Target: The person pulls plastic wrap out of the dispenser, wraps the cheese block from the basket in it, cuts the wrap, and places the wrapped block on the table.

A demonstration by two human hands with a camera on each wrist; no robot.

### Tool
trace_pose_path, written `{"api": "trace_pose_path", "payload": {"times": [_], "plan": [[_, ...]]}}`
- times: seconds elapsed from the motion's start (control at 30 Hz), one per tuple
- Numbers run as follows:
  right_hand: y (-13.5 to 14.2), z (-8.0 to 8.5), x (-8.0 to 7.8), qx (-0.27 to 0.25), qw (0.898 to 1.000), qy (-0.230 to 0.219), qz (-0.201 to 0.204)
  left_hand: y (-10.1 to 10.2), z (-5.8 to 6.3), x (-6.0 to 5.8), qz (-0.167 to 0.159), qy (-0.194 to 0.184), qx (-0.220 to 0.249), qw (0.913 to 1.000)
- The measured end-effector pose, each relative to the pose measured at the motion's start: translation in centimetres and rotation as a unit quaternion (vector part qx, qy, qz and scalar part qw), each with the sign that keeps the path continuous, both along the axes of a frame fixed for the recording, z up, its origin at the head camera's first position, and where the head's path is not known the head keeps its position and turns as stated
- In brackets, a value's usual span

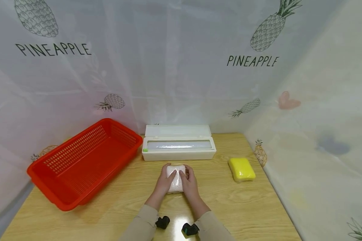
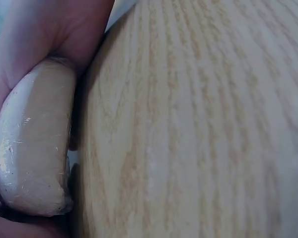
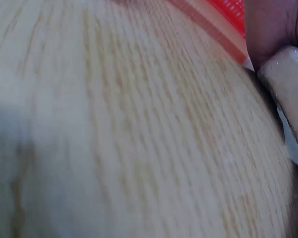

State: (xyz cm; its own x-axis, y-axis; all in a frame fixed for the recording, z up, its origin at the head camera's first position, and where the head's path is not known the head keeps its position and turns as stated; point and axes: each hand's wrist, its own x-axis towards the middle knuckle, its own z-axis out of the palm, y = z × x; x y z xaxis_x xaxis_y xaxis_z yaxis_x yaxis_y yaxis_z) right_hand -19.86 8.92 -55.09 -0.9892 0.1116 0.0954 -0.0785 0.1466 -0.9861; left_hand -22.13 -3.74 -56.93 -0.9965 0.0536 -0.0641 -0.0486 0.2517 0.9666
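Both hands hold a white, soft-looking block (image 1: pixel 176 184) wrapped in clear film, in front of the film dispenser. My left hand (image 1: pixel 163 183) grips its left side and my right hand (image 1: pixel 191 185) its right side, thumbs on top and fingers curled round the far edges. In the left wrist view the wrapped block (image 2: pixel 37 144) shows its rounded side and a gathered fold of film near the lower corner. Only a corner of the block (image 3: pixel 290 84) enters the right wrist view. The block's underside is hidden.
A white cling film dispenser (image 1: pixel 179 155) stands at the back with its lid raised and a roll inside. To the left sits a red perforated basket (image 1: pixel 87 167). A yellow film-wrapped block (image 1: pixel 242 169) lies at right on the wooden table (image 1: pixel 229 207). Printed cloth hangs behind.
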Motion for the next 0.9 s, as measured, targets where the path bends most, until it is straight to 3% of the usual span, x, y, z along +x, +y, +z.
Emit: {"api": "trace_pose_path", "payload": {"times": [0.27,0.5,0.73,0.9], "plan": [[0.2,-0.2,-0.2,-0.014,1.0,-0.019,0.011,0.5,-0.2,0.2,0.018,0.003,-0.008,0.9998],[0.0,0.1,-0.3,-0.019,1.0,-0.018,-0.013,0.5,-0.5,0.2,0.036,0.01,-0.005,0.9993],[-0.1,-3.6,-1.9,-0.005,0.996,-0.027,-0.081,0.9,-0.9,0.5,0.031,0.012,0.02,0.9992],[-0.3,-3.7,-1.9,0.014,0.996,-0.024,-0.09,1.1,-0.9,1.0,0.046,0.035,0.006,0.9983]]}}
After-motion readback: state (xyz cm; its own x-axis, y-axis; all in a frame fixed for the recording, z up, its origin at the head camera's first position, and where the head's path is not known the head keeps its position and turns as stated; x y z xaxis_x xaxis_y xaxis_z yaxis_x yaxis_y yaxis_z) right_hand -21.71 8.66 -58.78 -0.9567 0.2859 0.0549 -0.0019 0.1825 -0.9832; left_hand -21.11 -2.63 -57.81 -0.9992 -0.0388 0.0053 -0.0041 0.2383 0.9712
